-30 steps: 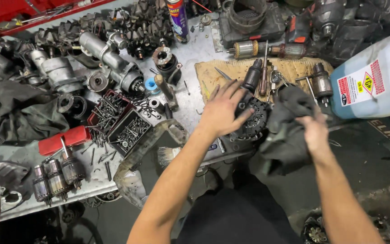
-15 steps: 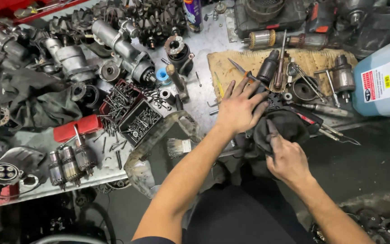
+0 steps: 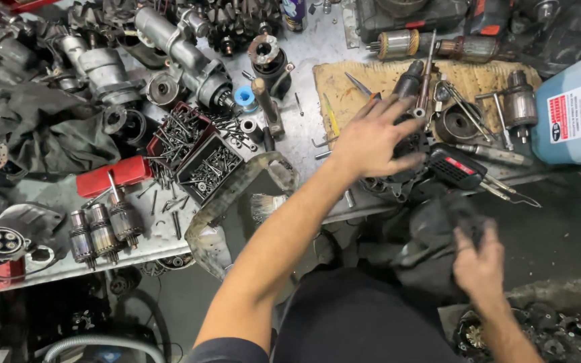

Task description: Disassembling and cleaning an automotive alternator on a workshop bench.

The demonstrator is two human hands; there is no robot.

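My left hand point(image 3: 372, 138) lies flat with spread fingers on a dark metal motor housing point(image 3: 398, 180) at the front of the workbench point(image 3: 317, 40). Below the bench edge, my right hand point(image 3: 479, 261) grips a dark grey rag point(image 3: 432, 238) that hangs in front of my lap. A black tool with a red label point(image 3: 455, 166) sits just right of the housing. A worn wooden board point(image 3: 344, 87) behind my left hand carries screwdrivers, picks and small motor parts.
A blue plastic jug point(image 3: 576, 111) stands at the right. Trays of screws point(image 3: 200, 151), a red part point(image 3: 112, 176), armatures point(image 3: 102, 228), starter motors point(image 3: 183, 50) and a paintbrush point(image 3: 267, 204) crowd the left side. More dark parts point(image 3: 546, 329) lie low right.
My right hand has drawn the rag down off the bench toward my lap. My left hand stays pressed on the housing, and the view has shifted slightly left.
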